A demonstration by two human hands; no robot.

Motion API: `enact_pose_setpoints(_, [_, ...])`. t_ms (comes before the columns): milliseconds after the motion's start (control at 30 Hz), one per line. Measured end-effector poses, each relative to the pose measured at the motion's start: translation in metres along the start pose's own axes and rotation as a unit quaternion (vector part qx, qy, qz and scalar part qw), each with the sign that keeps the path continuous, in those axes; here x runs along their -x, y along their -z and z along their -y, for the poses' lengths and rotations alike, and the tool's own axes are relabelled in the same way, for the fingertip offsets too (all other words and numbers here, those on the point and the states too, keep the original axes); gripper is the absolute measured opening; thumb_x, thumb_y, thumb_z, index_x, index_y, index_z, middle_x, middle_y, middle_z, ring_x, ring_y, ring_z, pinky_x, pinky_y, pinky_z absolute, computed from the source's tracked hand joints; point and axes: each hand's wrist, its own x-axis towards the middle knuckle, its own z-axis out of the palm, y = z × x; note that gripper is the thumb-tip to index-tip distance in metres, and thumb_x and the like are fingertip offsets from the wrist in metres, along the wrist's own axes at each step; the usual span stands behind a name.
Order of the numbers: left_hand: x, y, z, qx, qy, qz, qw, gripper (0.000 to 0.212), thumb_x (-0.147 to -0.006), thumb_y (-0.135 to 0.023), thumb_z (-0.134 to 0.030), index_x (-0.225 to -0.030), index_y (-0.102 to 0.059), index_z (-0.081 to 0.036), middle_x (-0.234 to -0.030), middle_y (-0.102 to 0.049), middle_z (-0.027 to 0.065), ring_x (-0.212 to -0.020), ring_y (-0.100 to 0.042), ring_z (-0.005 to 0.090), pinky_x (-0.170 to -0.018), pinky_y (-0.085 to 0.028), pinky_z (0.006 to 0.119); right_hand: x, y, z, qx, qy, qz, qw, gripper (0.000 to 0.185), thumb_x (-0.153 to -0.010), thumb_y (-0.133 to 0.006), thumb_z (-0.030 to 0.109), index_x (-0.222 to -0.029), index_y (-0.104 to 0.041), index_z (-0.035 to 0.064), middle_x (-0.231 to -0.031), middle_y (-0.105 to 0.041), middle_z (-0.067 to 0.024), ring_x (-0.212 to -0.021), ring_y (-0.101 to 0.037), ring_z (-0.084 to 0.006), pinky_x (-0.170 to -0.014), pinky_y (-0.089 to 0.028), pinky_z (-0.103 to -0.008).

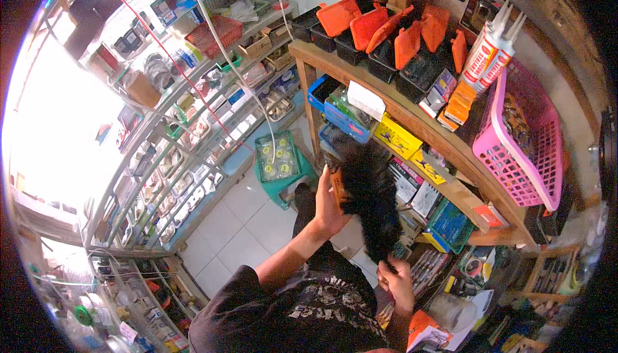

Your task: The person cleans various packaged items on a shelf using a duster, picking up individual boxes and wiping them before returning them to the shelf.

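Observation:
My right hand (397, 278) is closed around the lower end of a black feather duster (372, 193). The duster's dark, fluffy head rises up and to the left, blurred, in front of the wooden shelf. With my left hand (329, 208) I hold an orange and black object (340, 186), possibly a small case, upright against the duster's left side. The duster hides part of that object, so its exact kind cannot be told.
A wooden shelf (410, 116) carries black boxes with orange lids (376, 27), silicone sealant tubes (487, 58) and a pink plastic basket (521, 145). A green stool (301, 164) holds a tray (277, 160) of packets. Glass display shelves (193, 160) stand left; cords hang in front.

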Motion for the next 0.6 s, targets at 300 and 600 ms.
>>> enact_pose_setpoints(300, [-0.017, -0.012, -0.003, 0.102, 0.002, 0.059, 0.993, 0.06, -0.092, -0.038, -0.054, -0.13, -0.051, -0.009, -0.127, -0.056, 0.009, -0.114, -0.054, 0.0294, -0.1, -0.04, 0.044, -0.023, 0.008, -0.002, 0.022, 0.015, -0.008, 1.0, 0.014, -0.09, -0.059, 0.011, -0.081, -0.052, 0.0034, -0.062, -0.051, -0.0032, -0.047, -0.045, -0.0085, -0.039, -0.031, -0.0226])
enact_pose_setpoints(600, [-0.028, -0.015, -0.004, 0.071, -0.024, -0.026, 0.997, 0.06, -0.092, -0.038, -0.053, -0.13, -0.05, -0.008, -0.129, -0.055, 0.01, -0.115, -0.053, 0.03, -0.103, -0.038, 0.045, -0.022, 0.011, 0.017, -0.056, -0.041, 0.047, 0.996, 0.015, -0.091, -0.057, 0.011, -0.08, -0.049, 0.0056, -0.056, -0.042, -0.0002, -0.042, -0.037, -0.0085, -0.038, -0.029, -0.0232])
